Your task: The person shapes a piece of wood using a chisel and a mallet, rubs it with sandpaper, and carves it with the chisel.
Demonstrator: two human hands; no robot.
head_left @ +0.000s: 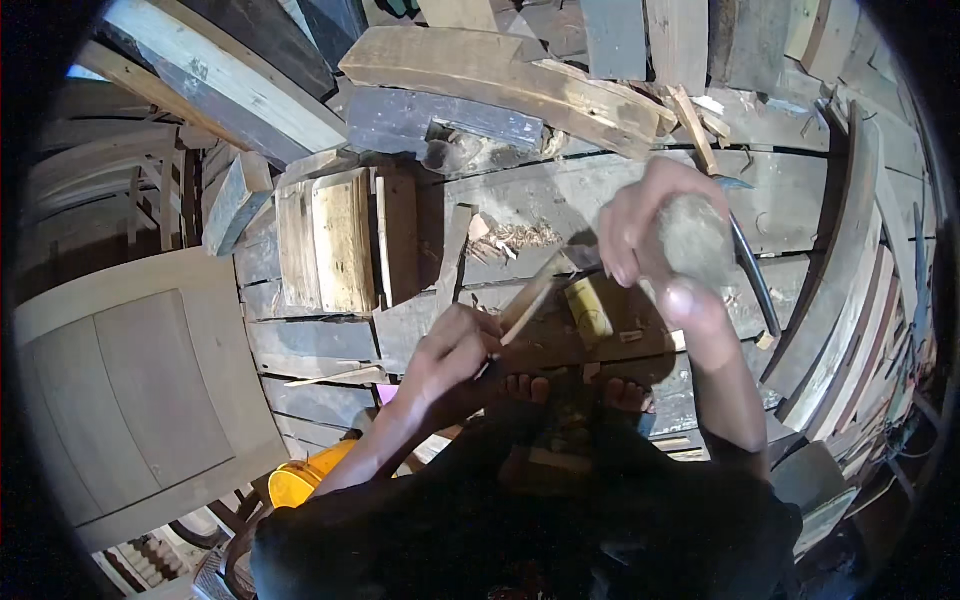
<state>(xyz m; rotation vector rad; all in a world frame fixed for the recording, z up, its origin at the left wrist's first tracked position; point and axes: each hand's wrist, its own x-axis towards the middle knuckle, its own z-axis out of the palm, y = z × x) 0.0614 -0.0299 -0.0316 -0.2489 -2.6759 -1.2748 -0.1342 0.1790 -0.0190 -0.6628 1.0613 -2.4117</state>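
My left hand (455,350) is closed around the near end of a narrow wooden strip (531,302), which slants away to the right. Raised on the right, my right hand (650,235) has its fingers wrapped around a pale, rounded, blunt-ended thing (692,240). It may be the end of a wooden mallet, but its handle, if any, is hidden. Just beyond the strip, between the two hands, lies a short yellow piece (588,310) on the floor. My bare feet (528,388) show below it.
Wood shavings (515,238) lie on the plank floor. Stacked wood blocks (340,240) stand left, with a curved beam (500,85) beyond. A dark metal bar (755,275) lies right, near curved boards (835,260). A panelled door (150,390) and yellow container (295,485) are at left.
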